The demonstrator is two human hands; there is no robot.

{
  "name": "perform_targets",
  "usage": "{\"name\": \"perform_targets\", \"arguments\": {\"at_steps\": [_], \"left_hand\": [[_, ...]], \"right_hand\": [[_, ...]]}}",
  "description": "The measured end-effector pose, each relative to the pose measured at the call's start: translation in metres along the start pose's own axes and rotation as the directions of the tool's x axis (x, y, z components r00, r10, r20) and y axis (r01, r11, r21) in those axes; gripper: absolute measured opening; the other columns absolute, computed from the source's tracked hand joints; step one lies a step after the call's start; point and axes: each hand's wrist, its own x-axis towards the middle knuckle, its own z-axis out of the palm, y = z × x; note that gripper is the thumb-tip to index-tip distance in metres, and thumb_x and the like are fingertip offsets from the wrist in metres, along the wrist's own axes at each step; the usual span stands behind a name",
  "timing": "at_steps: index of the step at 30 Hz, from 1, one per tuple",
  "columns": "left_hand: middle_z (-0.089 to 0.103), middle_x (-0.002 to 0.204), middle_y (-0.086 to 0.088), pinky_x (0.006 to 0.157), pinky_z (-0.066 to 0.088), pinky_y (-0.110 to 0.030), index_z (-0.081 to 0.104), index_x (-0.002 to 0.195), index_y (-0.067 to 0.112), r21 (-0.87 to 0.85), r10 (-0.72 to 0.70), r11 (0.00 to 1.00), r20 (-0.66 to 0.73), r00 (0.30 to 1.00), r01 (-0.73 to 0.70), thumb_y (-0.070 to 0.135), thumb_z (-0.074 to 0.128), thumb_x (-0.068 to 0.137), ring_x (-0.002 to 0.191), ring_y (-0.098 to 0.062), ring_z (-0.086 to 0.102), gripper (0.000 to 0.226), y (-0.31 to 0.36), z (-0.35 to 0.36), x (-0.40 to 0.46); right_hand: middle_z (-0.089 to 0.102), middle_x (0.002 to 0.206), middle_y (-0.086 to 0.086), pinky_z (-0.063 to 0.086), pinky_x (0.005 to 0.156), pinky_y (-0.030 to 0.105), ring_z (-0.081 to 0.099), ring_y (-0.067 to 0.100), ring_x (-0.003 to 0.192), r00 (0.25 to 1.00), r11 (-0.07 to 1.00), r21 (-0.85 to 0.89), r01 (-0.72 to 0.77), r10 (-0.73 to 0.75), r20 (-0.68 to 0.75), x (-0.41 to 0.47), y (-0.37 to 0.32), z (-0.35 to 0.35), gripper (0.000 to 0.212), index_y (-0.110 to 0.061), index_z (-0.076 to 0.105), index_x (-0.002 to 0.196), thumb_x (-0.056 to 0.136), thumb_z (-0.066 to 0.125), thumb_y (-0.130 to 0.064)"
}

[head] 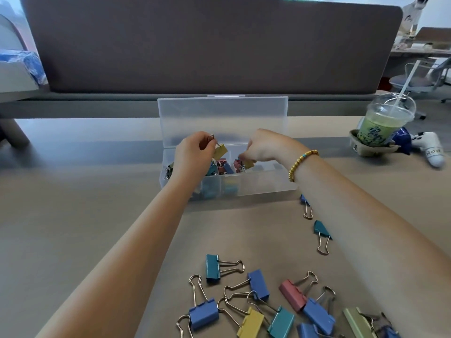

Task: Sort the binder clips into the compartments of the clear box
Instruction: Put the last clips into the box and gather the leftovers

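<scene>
The clear box [263, 184] stands open on the table, lid upright, with several small pink, blue and teal clips in its left and middle compartments. Over its left half my left hand [192, 154] pinches the wire handle of a yellow binder clip [220, 151] that hangs above the box. My right hand [263, 147] reaches into the middle of the box and pinches another yellow clip [248, 164]. Several larger clips lie loose near the table's front edge, among them a teal clip [212, 267], a blue clip [203, 317] and a pink clip [292, 295].
An iced green drink [380, 123] with a straw sits in a cardboard holder at the right, beside a white game controller [432, 148]. A grey partition [214, 45] rises behind the box. Two clips, one of them teal [321, 230], lie under my right forearm.
</scene>
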Motion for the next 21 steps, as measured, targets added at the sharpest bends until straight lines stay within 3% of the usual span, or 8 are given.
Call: {"name": "perform_targets", "arguments": {"at_steps": [3,6,8,10,13,17,19,21], "left_hand": [[0.062,0.08,-0.004,0.064,0.039,-0.027,0.066,0.092,0.004,0.01,0.013,1.0,0.0,1.0,-0.013,0.018,0.052,0.092,0.075,-0.017,0.051,0.02,0.001,-0.001,-0.001],[0.061,0.08,-0.002,0.06,0.039,-0.021,0.066,0.092,0.005,0.023,0.014,1.0,0.001,1.0,-0.014,0.019,0.052,0.093,0.074,-0.016,0.05,0.019,0.0,-0.001,-0.001],[0.062,0.081,-0.002,0.059,0.039,-0.018,0.066,0.093,0.006,0.023,0.009,1.0,0.007,1.0,-0.009,0.019,0.052,0.093,0.074,-0.016,0.051,0.019,0.0,-0.002,-0.002],[0.064,0.083,-0.003,0.066,0.045,-0.024,0.066,0.094,0.006,0.017,0.008,1.0,0.016,1.0,-0.009,0.019,0.051,0.093,0.077,-0.018,0.055,0.02,0.0,-0.003,-0.002],[0.066,0.087,-0.006,0.071,0.045,-0.028,0.065,0.093,0.007,0.024,0.01,1.0,0.022,1.0,-0.011,0.018,0.052,0.093,0.079,-0.018,0.057,0.017,0.001,-0.004,-0.003],[0.068,0.087,-0.006,0.077,0.052,-0.036,0.062,0.091,0.008,0.031,0.056,0.998,0.032,0.998,-0.057,0.017,0.055,0.091,0.082,-0.022,0.061,0.011,0.0,-0.001,-0.005],[0.066,0.083,-0.005,0.073,0.051,-0.034,0.061,0.089,0.008,0.094,0.103,0.99,0.047,0.994,-0.107,0.017,0.056,0.091,0.074,-0.019,0.059,0.01,0.003,0.001,-0.006],[0.064,0.079,-0.004,0.067,0.047,-0.03,0.062,0.088,0.008,0.157,0.155,0.974,0.05,0.987,-0.161,0.016,0.056,0.091,0.066,-0.015,0.053,0.011,0.007,0.002,-0.008]], "right_hand": [[0.055,0.085,0.011,0.04,0.064,0.027,0.05,0.023,0.078,0.999,0.999,-0.041,-0.012,0.014,0.043,0.007,-0.004,0.009,0.033,0.0,0.062,0.101,0.092,0.057,-0.031],[0.057,0.096,0.013,0.041,0.071,0.029,0.051,0.024,0.085,0.997,0.993,-0.122,0.004,0.006,0.078,0.012,-0.007,0.015,0.033,0.0,0.062,0.108,0.094,0.054,-0.029],[0.056,0.095,0.012,0.04,0.067,0.028,0.049,0.025,0.082,0.996,0.984,-0.175,0.029,-0.013,0.089,0.014,-0.008,0.016,0.022,-0.004,0.062,0.1,0.094,0.053,-0.023],[0.053,0.089,0.011,0.037,0.06,0.026,0.046,0.025,0.077,0.998,0.973,-0.228,0.042,-0.028,0.062,0.013,-0.008,0.019,0.009,-0.008,0.057,0.09,0.093,0.052,-0.014],[0.053,0.084,0.013,0.035,0.055,0.024,0.045,0.027,0.074,0.998,0.972,-0.227,0.055,-0.055,0.007,0.011,-0.007,0.024,0.011,-0.005,0.06,0.088,0.092,0.052,-0.01],[0.065,0.101,0.01,0.042,0.074,0.027,0.056,0.024,0.09,0.996,0.995,0.047,0.083,-0.081,-0.044,0.012,0.002,0.016,0.026,-0.005,0.067,0.107,0.095,0.052,-0.023],[0.066,0.096,0.005,0.041,0.072,0.027,0.056,0.018,0.086,0.992,0.944,0.313,0.103,-0.074,-0.1,0.007,0.006,0.007,0.033,-0.008,0.069,0.1,0.099,0.042,-0.028],[0.068,0.084,-0.001,0.04,0.067,0.027,0.056,0.013,0.076,0.998,0.842,0.537,0.056,-0.048,-0.029,-0.001,0.006,0.001,0.044,-0.012,0.068,0.092,0.101,0.034,-0.038]]}}
